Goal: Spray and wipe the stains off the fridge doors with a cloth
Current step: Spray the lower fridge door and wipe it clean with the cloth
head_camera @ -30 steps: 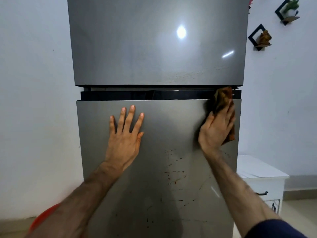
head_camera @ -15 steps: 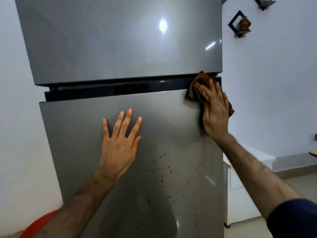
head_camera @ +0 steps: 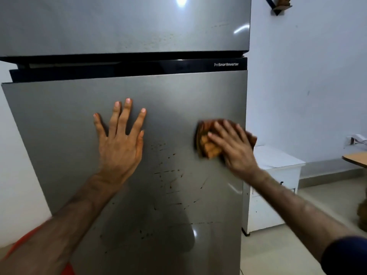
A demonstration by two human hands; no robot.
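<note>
— Stains (head_camera: pixel 170 179) spot the lower fridge door (head_camera: pixel 59 120) at frame centre, just below the cloth (head_camera: pixel 208 145). What helps here?

— The right hand (head_camera: pixel 236 149) presses it flat, fingers fairly straight. I'd sweep down-left, overlapping passes. The left hand (head_camera: pixel 119 143), fingers spread wide, braces the door.

— Anything in the way?

— That left hand sits beside the upper marks. Farther right stands a white cabinet (head_camera: pixel 278 161); the upper door (head_camera: pixel 119 26) looks faintly speckled.
</note>
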